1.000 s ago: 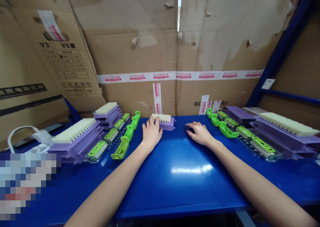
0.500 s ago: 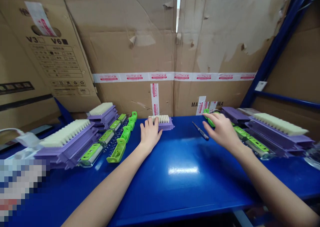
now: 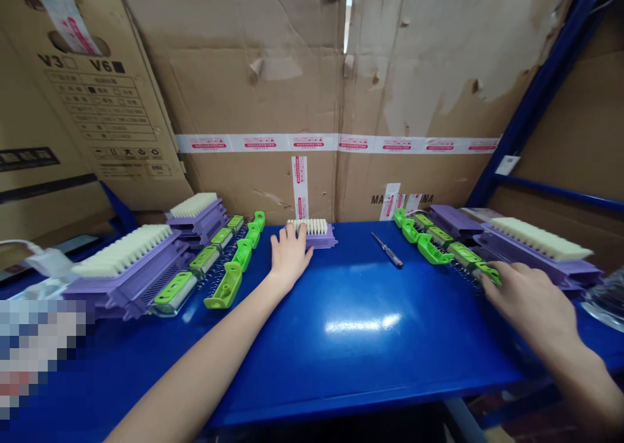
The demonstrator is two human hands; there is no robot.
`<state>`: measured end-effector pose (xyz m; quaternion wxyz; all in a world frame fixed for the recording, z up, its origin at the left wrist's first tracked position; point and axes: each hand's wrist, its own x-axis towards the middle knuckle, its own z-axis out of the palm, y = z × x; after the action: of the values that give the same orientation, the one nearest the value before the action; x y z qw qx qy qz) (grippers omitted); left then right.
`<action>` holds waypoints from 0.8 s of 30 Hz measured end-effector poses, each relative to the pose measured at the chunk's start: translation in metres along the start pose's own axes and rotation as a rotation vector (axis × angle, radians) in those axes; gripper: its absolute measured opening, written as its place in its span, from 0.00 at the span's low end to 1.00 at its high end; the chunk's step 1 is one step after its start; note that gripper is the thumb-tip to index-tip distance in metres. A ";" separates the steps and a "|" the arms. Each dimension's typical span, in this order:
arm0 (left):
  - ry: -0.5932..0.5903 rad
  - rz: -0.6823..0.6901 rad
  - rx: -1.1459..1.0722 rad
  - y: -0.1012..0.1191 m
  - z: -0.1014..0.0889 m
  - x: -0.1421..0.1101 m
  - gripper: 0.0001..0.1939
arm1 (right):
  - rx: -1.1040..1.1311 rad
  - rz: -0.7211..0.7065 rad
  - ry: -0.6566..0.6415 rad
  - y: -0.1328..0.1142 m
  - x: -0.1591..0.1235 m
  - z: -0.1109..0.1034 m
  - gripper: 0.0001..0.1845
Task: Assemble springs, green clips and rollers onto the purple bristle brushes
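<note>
small purple brush block (image 3: 314, 234), cream bristles

A: What colour is the glossy metal tabletop (image 3: 351, 339)?

B: Deep blue, with a white glare patch. The metal shelf upright (image 3: 536, 99) at the right is the same blue.

A: And the small ribbed plastic block (image 3: 319, 238) by the left hand (image 3: 288, 256)?

B: Lilac purple, topped with a row of cream-white bristle tips (image 3: 309, 225).

A: The clip-shaped plastic pieces (image 3: 441, 245) near the right hand (image 3: 529, 297)?

B: Bright lime green, some with clear ends. The ones on the left (image 3: 229, 264) match.

A: The backdrop?

B: Plain brown corrugated cardboard sheets (image 3: 273, 73), crossed by a white packing tape band (image 3: 336, 143) printed with red marks. The left cardboard box (image 3: 97, 105) has black print.
</note>
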<state>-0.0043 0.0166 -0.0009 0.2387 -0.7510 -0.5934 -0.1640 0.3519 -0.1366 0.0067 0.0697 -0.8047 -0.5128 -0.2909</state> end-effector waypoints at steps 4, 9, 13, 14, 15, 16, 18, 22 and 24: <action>0.000 0.002 0.012 0.000 0.001 0.000 0.29 | -0.024 0.029 -0.049 0.002 -0.004 0.003 0.16; 0.001 0.004 0.009 0.000 0.001 0.000 0.29 | -0.037 0.022 -0.100 0.008 -0.009 0.002 0.22; 0.000 0.006 0.013 0.000 0.001 0.000 0.29 | -0.046 0.018 -0.114 0.014 -0.013 0.001 0.21; 0.002 0.007 0.015 0.000 0.001 0.000 0.29 | -0.044 0.026 -0.118 0.014 -0.014 0.001 0.21; 0.004 0.009 0.015 0.000 0.001 0.000 0.29 | -0.039 0.034 -0.127 0.015 -0.014 0.000 0.21; 0.004 0.010 0.014 0.000 0.001 0.000 0.29 | -0.033 0.044 -0.141 0.015 -0.014 0.000 0.21; -0.001 0.011 0.011 0.000 0.001 0.000 0.29 | -0.020 0.060 -0.173 0.014 -0.014 -0.002 0.22; -0.022 0.003 0.002 0.000 0.001 0.000 0.29 | 0.000 0.104 -0.239 0.012 -0.014 -0.008 0.23; -0.024 0.003 0.002 0.000 0.001 0.000 0.29 | 0.013 0.130 -0.275 0.011 -0.014 -0.011 0.24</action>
<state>-0.0040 0.0172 -0.0013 0.2325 -0.7535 -0.5954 -0.1539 0.3523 -0.1570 0.0105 0.0228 -0.8681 -0.4660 -0.1693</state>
